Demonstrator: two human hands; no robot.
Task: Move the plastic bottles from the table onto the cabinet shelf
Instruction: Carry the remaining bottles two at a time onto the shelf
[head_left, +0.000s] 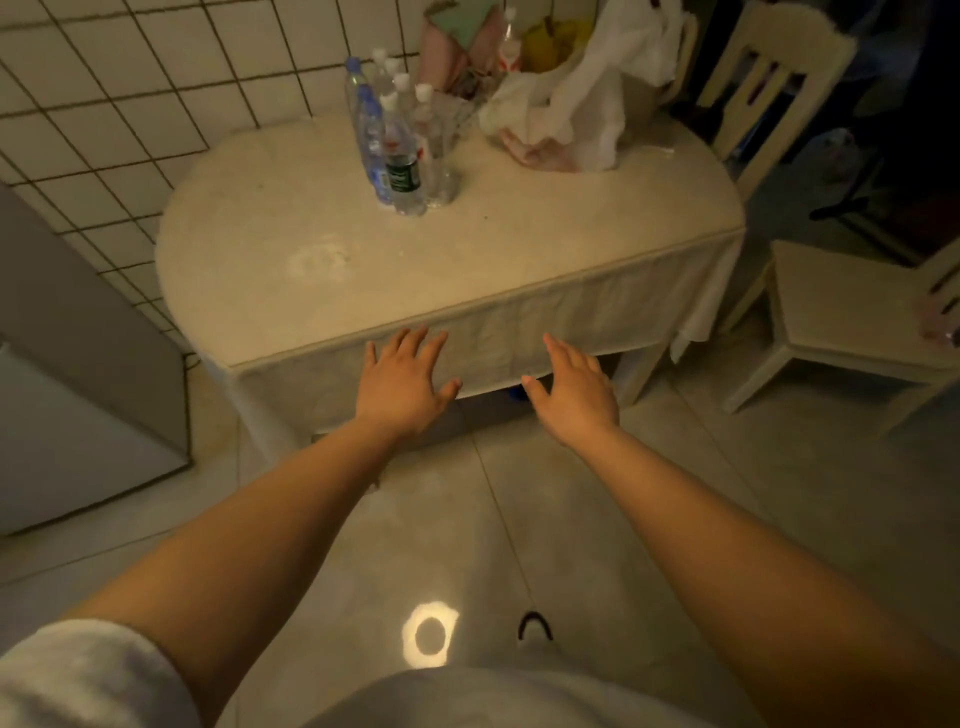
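Several clear plastic bottles (402, 140) stand in a tight cluster near the far middle of the cream-clothed table (322, 270), some with blue caps, some with white, one with a dark green label. Both my arms reach forward, short of the table's near edge. My left hand (402, 382) is open, fingers spread, in front of the hanging cloth. My right hand (571, 387) is open too, level with it. Neither hand holds anything, and both are well short of the bottles. No cabinet shelf is clearly visible.
White and pink plastic bags (566, 104) are piled at the table's far right, with another bottle (509, 47) among them. Two cream wooden chairs (852, 312) stand to the right. A grey appliance or cabinet (78, 405) sits at left against the tiled wall.
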